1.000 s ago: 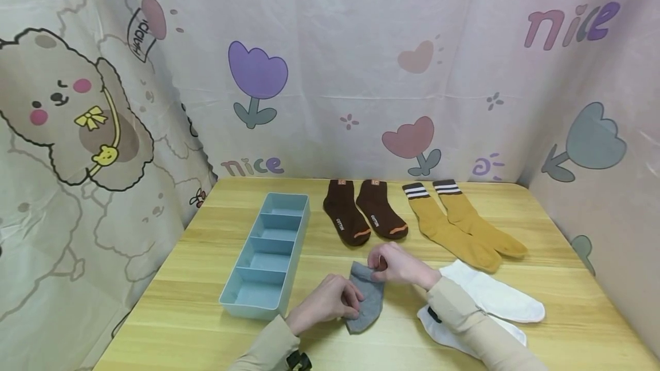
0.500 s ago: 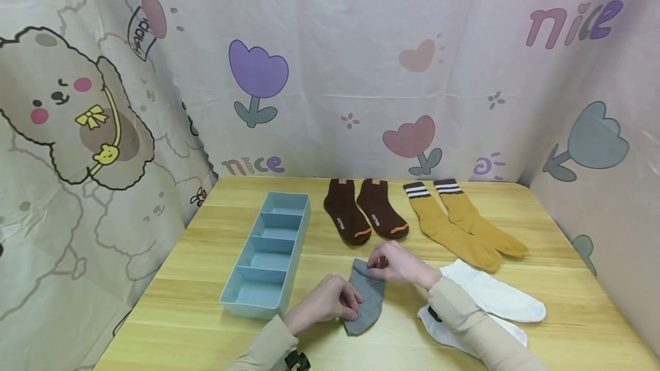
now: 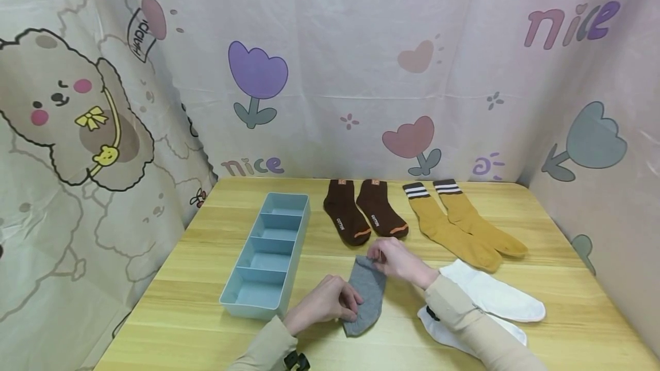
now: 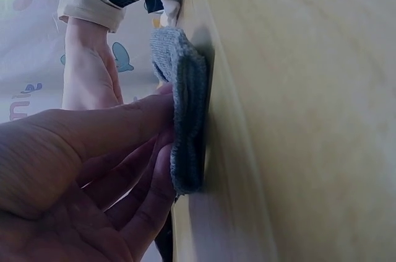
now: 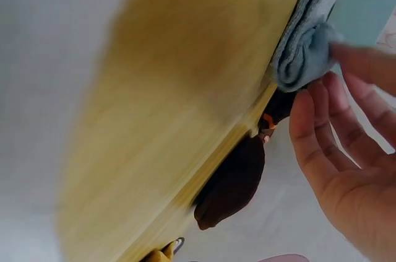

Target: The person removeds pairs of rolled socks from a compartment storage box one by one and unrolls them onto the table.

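Note:
A grey sock [image 3: 368, 291] lies on the table between my two hands, its far end folded over. My left hand [image 3: 330, 299] holds its near part, fingertips and thumb together on the fabric. In the left wrist view the sock's layered edge [image 4: 189, 119] shows against the left fingers [image 4: 139, 122]. At the far end my right hand [image 3: 397, 259] pinches the turned-over edge. The right wrist view shows this rolled end [image 5: 306, 57] at the right thumb and fingertips [image 5: 303, 104].
A blue organizer box [image 3: 286, 288] with several compartments stands left of the hands. Brown socks [image 3: 346, 210] lie behind, with mustard socks [image 3: 454, 233] to their right. White socks [image 3: 502, 296] lie partly under the right forearm. Printed curtains [image 3: 330, 73] surround the wooden table [image 3: 180, 302].
My right hand has shifted slightly away from me with the sock's far edge, and the grey sock looks a little longer. My left hand has stayed nearly in place.

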A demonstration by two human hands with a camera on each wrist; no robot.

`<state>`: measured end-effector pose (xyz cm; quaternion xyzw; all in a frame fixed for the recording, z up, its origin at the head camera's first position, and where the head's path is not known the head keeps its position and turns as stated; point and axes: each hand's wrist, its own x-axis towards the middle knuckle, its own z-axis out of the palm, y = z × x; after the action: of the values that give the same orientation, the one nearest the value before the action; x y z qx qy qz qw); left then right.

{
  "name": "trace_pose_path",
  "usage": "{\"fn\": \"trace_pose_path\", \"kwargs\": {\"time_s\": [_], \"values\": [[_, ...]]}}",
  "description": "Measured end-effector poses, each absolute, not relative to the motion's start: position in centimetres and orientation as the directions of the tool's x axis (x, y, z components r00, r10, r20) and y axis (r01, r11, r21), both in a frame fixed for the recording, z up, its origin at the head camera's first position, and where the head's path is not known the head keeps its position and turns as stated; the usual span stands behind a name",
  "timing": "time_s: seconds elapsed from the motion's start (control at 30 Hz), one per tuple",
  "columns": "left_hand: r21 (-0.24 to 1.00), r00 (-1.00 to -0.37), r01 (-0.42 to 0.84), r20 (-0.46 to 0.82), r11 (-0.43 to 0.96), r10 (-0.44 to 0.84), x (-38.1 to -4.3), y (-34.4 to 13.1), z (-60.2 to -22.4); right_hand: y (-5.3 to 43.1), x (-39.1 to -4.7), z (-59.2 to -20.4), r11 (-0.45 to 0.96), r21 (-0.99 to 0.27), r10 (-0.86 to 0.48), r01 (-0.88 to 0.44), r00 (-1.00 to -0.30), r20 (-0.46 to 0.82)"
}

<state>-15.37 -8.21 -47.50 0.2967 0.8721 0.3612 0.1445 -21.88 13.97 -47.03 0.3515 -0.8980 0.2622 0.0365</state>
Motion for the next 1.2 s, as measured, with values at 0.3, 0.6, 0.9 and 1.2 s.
{"fn": "trace_pose_path", "kwargs": {"time_s": [0.3, 0.6, 0.9, 1.2], "values": [[0.739, -0.776, 0.393, -0.053, 0.547, 0.629, -15.3, -8.3, -47.4, 14.2, -21.7, -47.1, 0.63, -0.417, -0.618, -0.655, -0.748, 0.241], [0.765, -0.765, 0.363, -0.081, 0.532, 0.638, -15.5, -8.5, -47.4, 14.2, -21.9, -47.1, 0.678, -0.397, -0.583, -0.619, -0.781, 0.223], [0.763, -0.78, 0.354, -0.078, 0.541, 0.621, -15.6, -9.2, -47.2, 14.5, -21.9, -47.4, 0.672, -0.373, -0.588, -0.64, -0.767, 0.258], [0.741, -0.793, 0.385, -0.04, 0.551, 0.608, -15.5, -9.5, -47.4, 14.8, -21.7, -47.6, 0.619, -0.333, -0.653, -0.712, -0.701, 0.286]]}}
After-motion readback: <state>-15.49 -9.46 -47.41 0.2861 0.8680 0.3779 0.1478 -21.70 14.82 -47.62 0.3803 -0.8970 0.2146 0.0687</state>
